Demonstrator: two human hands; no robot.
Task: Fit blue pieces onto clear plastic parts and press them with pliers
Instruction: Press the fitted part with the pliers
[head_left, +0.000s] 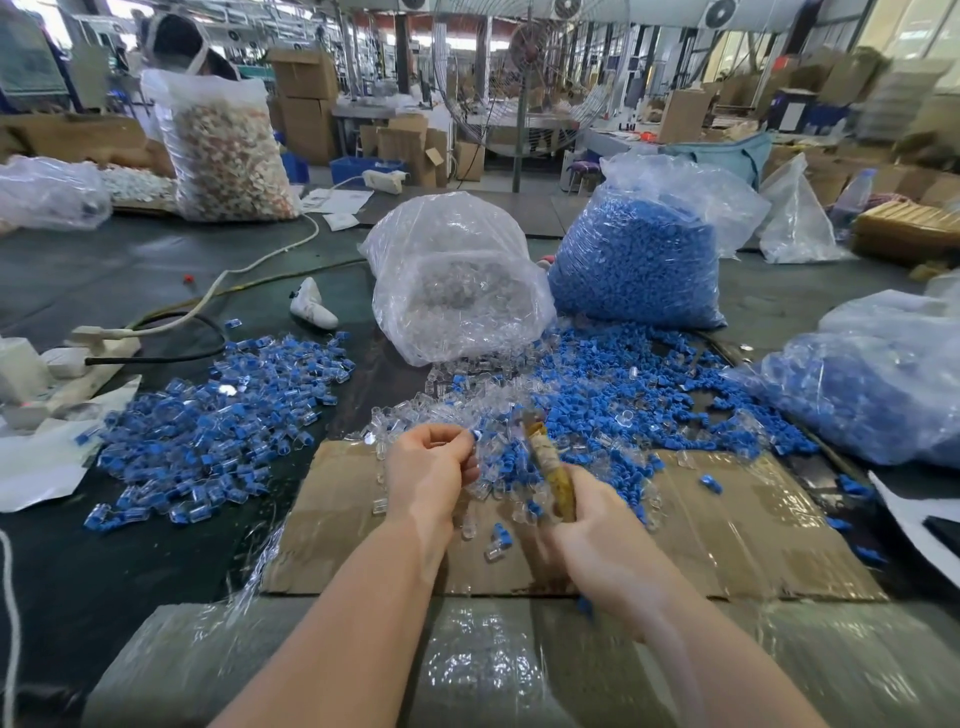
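Near the front edge of the worktop (130, 270), over a flattened sheet of cardboard (727, 530), both hands are busy. The left hand (428, 470) has its fingers curled, pinching a small blue piece (475, 435) at the fingertips; whether a clear part is joined to it cannot be made out through the blur. The right hand (597, 535) is wrapped round the yellowish handles of the pliers (550, 467), whose tip points away from the person and toward the left hand's piece, close to it; whether it touches is unclear.

Just beyond the hands, a loose mix of clear plastic parts (441, 410) and blue pieces (623, 400) spreads across the far edge of the cardboard and onto the dark worktop. Toward the left side lies a separate heap of assembled pieces (223, 410), blue fitted in clear. Farther back, at the middle, an open bag of clear parts (457, 280) sits beside a taller bag of blue pieces (644, 260), the two touching. Another bag of blue pieces (883, 395) rests at the right edge. At the left edge a white power strip (78, 358) lies with its cord (249, 265) trailing toward the back, where a person stands behind a tall bag of pale parts (228, 150).
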